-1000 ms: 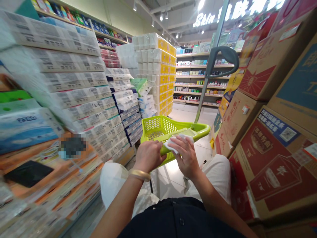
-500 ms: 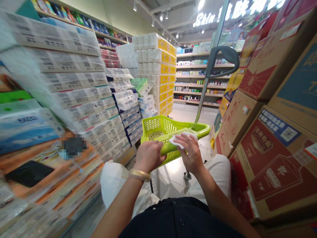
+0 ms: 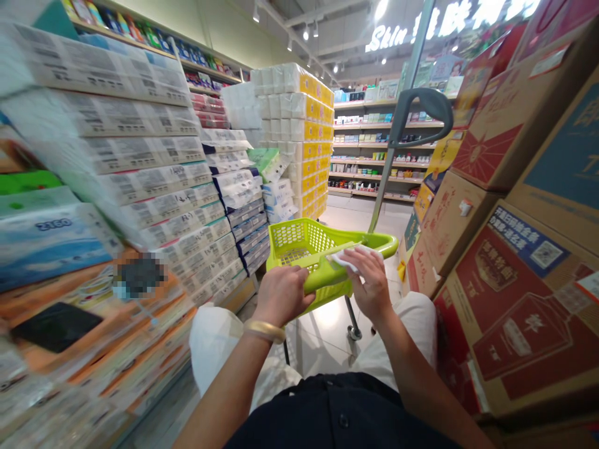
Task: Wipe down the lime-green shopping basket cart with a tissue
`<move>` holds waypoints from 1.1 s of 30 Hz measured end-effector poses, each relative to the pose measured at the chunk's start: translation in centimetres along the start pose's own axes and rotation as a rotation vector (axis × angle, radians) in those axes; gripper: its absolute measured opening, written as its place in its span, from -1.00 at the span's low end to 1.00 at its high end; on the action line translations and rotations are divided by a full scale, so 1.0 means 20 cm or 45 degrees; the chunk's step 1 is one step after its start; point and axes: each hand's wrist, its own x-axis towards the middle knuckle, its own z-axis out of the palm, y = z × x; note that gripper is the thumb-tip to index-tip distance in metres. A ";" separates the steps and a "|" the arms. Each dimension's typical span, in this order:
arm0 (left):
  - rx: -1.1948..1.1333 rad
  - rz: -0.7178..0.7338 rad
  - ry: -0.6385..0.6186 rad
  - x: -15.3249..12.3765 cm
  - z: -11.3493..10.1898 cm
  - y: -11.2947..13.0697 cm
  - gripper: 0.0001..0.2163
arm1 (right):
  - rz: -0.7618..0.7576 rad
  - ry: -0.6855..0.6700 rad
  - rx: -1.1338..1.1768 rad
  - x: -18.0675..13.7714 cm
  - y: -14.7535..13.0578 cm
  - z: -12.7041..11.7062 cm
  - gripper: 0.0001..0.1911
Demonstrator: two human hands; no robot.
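Observation:
A lime-green shopping cart (image 3: 281,234) with a perforated basket stands in front of my knees. My left hand (image 3: 284,290), with a gold bangle at the wrist, is wrapped round the left end of its green handle bar (image 3: 322,276). On the right part of that bar, my right hand (image 3: 369,271) presses a white cloth (image 3: 343,256) against the top, fingers bent over it. Part of the cloth is hidden under the fingers. A grey pole with a looped grey handle (image 3: 416,118) rises behind the cart's right end.
Stacked tissue packs (image 3: 150,146) line the left, with a dark phone-like slab (image 3: 56,326) lying on an orange pack. Yellow-and-white paper bundles (image 3: 313,146) stand beyond the cart. Cardboard cartons (image 3: 519,305) are piled close on the right. Stocked shelves (image 3: 360,149) fill the back.
My right hand has slid a little to the right along the handle bar with the cloth. My left hand has kept its place on the bar.

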 end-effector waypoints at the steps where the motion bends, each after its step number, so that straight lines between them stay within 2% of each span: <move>1: -0.003 -0.003 -0.004 0.00 0.00 0.00 -0.80 | 0.057 0.065 -0.016 0.01 0.03 -0.01 -0.73; 4: -0.010 -0.009 -0.011 0.00 0.00 0.01 -0.80 | 0.123 0.146 -0.038 0.02 0.05 -0.01 -0.74; 9: -0.015 -0.002 -0.006 0.00 0.00 0.00 -0.79 | -0.143 -0.167 0.025 -0.03 -0.12 0.03 -0.69; 11: -0.020 0.004 -0.005 0.00 0.01 -0.01 -0.78 | -0.184 -0.213 0.046 -0.03 -0.13 0.03 -0.70; 17: -0.014 -0.009 -0.017 0.00 0.00 0.00 -0.81 | 0.088 0.117 -0.025 0.02 0.01 0.00 -0.75; 19: -0.016 -0.013 -0.013 0.01 0.00 0.00 -0.80 | 0.053 0.068 -0.024 0.00 -0.03 0.01 -0.74; 22: -0.017 0.000 -0.002 0.00 0.00 0.00 -0.79 | -0.136 -0.147 0.031 -0.03 -0.14 0.04 -0.68; 24: -0.020 0.010 0.001 0.00 0.00 0.00 -0.78 | -0.193 -0.211 0.055 -0.04 -0.16 0.05 -0.67; 26: -0.029 0.001 -0.004 0.00 0.00 0.00 -0.79 | -0.136 -0.167 0.035 -0.03 -0.12 0.04 -0.68; 30: -0.039 -0.024 -0.010 0.00 0.00 0.00 -0.81 | 0.078 0.063 -0.033 0.00 0.00 0.00 -0.72; 33: -0.030 -0.022 -0.006 0.00 0.00 0.00 -0.80 | 0.025 0.020 -0.034 -0.01 -0.04 0.01 -0.71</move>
